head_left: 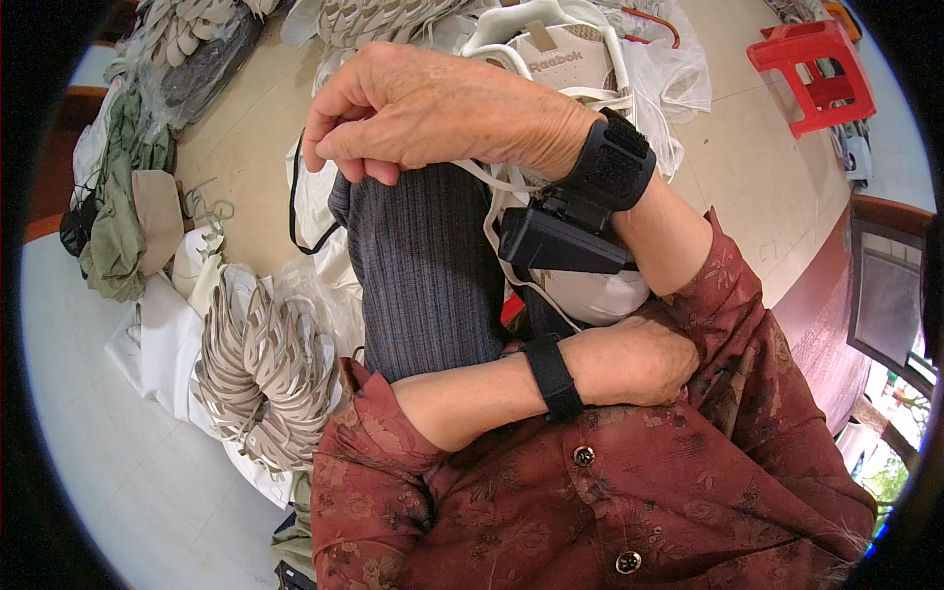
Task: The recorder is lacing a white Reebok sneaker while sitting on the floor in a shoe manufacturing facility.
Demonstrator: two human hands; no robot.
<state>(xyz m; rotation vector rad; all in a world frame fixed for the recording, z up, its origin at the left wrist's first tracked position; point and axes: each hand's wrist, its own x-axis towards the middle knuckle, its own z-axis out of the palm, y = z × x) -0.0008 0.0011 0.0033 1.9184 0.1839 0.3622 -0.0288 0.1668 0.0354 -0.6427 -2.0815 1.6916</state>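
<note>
My right hand reaches across from the right, above the knee of dark striped trousers. Its thumb and fingers are pressed together; anything between them is too small or hidden to name. Under this wrist sits a beige and white sneaker, partly covered by the arm. A pale lace loops down beside the trousers. Below, a white rounded toe shows; whether it belongs to the same sneaker I cannot tell. My left hand rests across my lap, its fingers hidden against my right sleeve.
A coiled bundle of beige shoe pieces lies at left on white cloth. Green fabric hangs beyond it. More stacked pieces lie at the far side. A red plastic stool stands far right. Black straps and a black box are on my wrists.
</note>
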